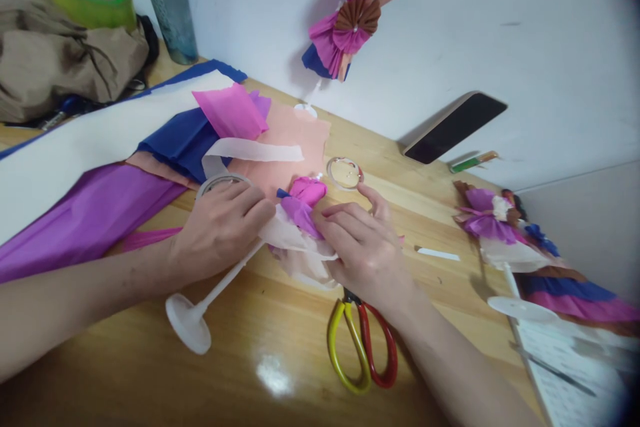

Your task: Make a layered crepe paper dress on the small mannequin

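My left hand [220, 227] and my right hand [363, 247] are both closed on a small paper doll [303, 220] of pink, purple and white tissue, lying tilted over the wooden table [260, 360]. The doll is fixed on a white plastic stand [193, 320] whose round base points toward me at the lower left. My left fingers pinch the white tissue at the stick. My right fingers press the purple and white paper from the right. Yellow and red scissors [363, 350] lie just under my right wrist.
Sheets of tissue paper [165, 140] in white, blue, pink and purple lie at the left, with a tape roll [220, 181] and a clear tape ring [345, 172]. A finished doll [500, 233] lies at the right, another [353, 20] stands against the wall. A phone [455, 125] leans there.
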{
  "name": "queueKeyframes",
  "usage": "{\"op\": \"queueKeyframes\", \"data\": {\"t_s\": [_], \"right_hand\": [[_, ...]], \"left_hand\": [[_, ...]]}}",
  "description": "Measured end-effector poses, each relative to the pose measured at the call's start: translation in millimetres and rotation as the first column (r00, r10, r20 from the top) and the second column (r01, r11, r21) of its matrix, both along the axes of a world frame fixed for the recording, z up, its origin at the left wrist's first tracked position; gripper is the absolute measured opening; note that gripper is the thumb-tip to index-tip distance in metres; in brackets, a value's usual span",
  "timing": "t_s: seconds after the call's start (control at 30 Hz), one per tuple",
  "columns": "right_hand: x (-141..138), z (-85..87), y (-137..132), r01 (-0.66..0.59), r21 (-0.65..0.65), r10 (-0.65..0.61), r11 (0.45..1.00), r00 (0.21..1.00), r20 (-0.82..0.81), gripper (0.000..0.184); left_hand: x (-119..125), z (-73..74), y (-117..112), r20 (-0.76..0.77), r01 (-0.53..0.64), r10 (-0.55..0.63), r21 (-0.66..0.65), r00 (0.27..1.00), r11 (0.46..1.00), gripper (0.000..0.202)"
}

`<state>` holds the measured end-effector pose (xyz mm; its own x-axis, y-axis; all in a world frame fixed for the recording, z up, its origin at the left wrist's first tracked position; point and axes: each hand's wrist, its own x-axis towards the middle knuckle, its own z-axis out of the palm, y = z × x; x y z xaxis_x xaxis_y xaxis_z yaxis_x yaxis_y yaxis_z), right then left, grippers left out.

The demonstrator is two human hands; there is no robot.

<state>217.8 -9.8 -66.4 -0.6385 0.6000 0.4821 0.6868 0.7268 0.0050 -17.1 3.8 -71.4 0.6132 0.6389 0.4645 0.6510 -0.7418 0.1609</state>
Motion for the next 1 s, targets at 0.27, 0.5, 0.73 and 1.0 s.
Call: {"op": "queueKeyframes", "data": {"t_s": [0.27, 0.5, 0.73, 1.0], "right_hand": [[-2.1, 4.2, 1.6, 0.004, -0.126, -0.017, 0.992, 0.995, -0.097, 0.013], [3.5, 40.5, -14.7, -0.049, -0.067, 0.027, 0.997, 0.954, -0.298, 0.032], [-39.0, 33.5, -68.7, -0.302, -0.42, 0.239, 0.856, 0.951, -0.196, 0.02], [-56.8, -9.0, -61.5, -0.276, -0.538, 0.338, 0.797, 0.941, 0.017, 0.03]], "left_hand": [[7.2, -5.6, 3.7, 0.191, 0.03, 0.001, -0.158, 0.982, 0.987, 0.029], [20.2, -7.6, 15.4, 0.233, 0.089, -0.07, -0.071, 0.97, 0.994, 0.017], [24.2, -5.6, 14.7, 0.4, 0.036, 0.085, -0.284, 0.912, 0.958, 0.01], [19.1, -8.3, 14.5, 0.473, 0.018, 0.169, -0.365, 0.865, 0.931, 0.012]]}}
